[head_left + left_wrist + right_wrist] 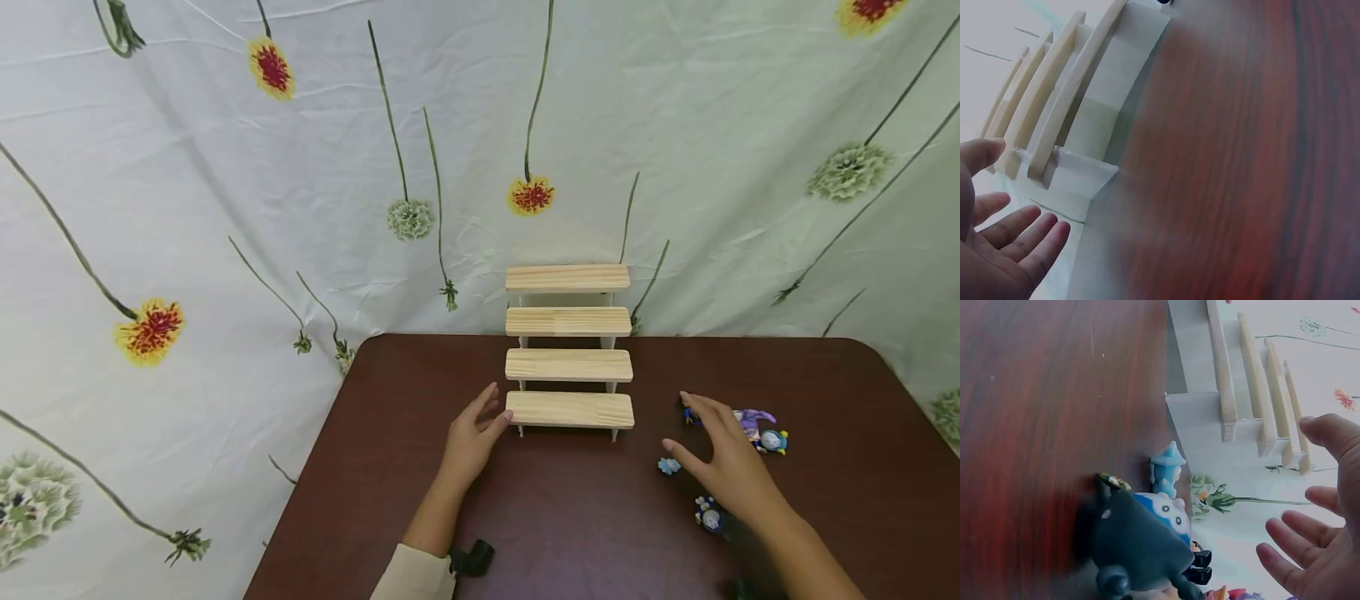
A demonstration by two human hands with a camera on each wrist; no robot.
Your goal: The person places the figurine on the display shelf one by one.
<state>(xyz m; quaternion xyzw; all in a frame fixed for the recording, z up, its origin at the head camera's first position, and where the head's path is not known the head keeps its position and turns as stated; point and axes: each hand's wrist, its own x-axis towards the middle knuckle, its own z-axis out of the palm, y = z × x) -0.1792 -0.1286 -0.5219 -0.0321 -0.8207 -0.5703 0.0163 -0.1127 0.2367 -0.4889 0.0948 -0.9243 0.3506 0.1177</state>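
Head view puts my left hand (pixel 471 439) beside the left end of the lowest step of the wooden four-step display riser (pixel 568 346), which stands at the middle of the worktop's far edge. The fingers are straight and relaxed and hold nothing; the thumb tip is close to the board's end, and I cannot tell whether it touches. The left wrist view shows the same released palm (pixel 997 250) next to the riser's side panel (pixel 1094 125).

My right hand (pixel 723 462) hovers, fingers spread and holding nothing, over a cluster of small toy figurines toward the right edge: a purple one (pixel 753 419) just past the fingertips, a blue-and-white one (pixel 772 439) next to it, a tiny light-blue one (pixel 669 466) by the thumb, and another (pixel 708 517) below the wrist. In the right wrist view the light-blue pointed-hat figurine (pixel 1166 470) stands beside a dark round-bodied one (pixel 1138 540).

I judge this the reach for a figurine, with nothing yet on the steps. The next move calls for a fine pinch on one small piece without knocking its neighbours.

The worktop (pixel 562 517) is dark reddish-brown with rounded corners. Behind it hangs a pale cloth backdrop (pixel 300 150) printed with long-stemmed flowers.
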